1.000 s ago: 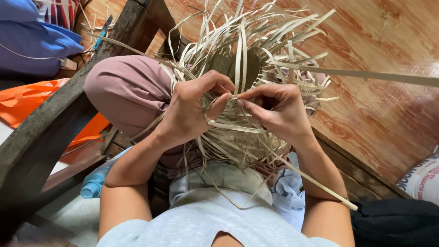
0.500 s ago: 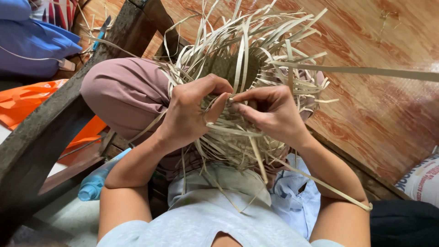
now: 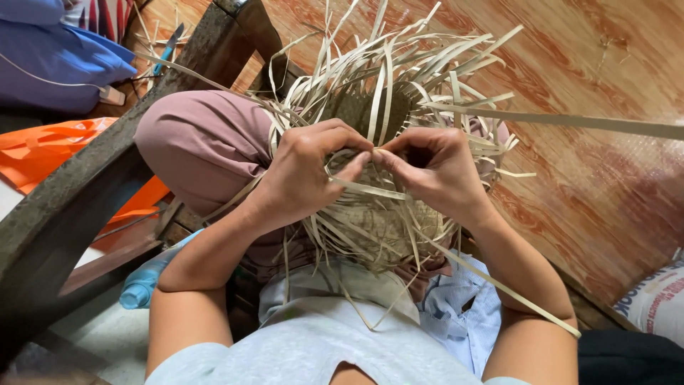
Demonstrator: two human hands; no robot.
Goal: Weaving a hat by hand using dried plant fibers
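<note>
A half-woven piece of pale straw strips [image 3: 377,214] rests on my lap, with many loose strip ends fanning out from it toward the floor. My left hand [image 3: 306,171] grips the weave's upper edge, thumb pressed on one flat strip. My right hand [image 3: 434,167] pinches a strip end [image 3: 370,189] right beside the left thumb, so the two hands meet at the middle of the weave. One long strip [image 3: 570,121] runs off to the right edge, another [image 3: 513,292] trails down past my right forearm.
My bent knee in mauve cloth [image 3: 199,142] lies left of the weave. A dark wooden beam [image 3: 85,192] crosses the left side, with orange cloth [image 3: 43,150], a blue cushion [image 3: 57,57] and a blue bottle [image 3: 142,285] near it. Reddish wooden floor [image 3: 570,57] is right; a white sack [image 3: 655,299] is at the right edge.
Both hands stay on the weave with small finger shifts. The long strip hanging by my right forearm has swung slightly, and the view has tipped a little.
</note>
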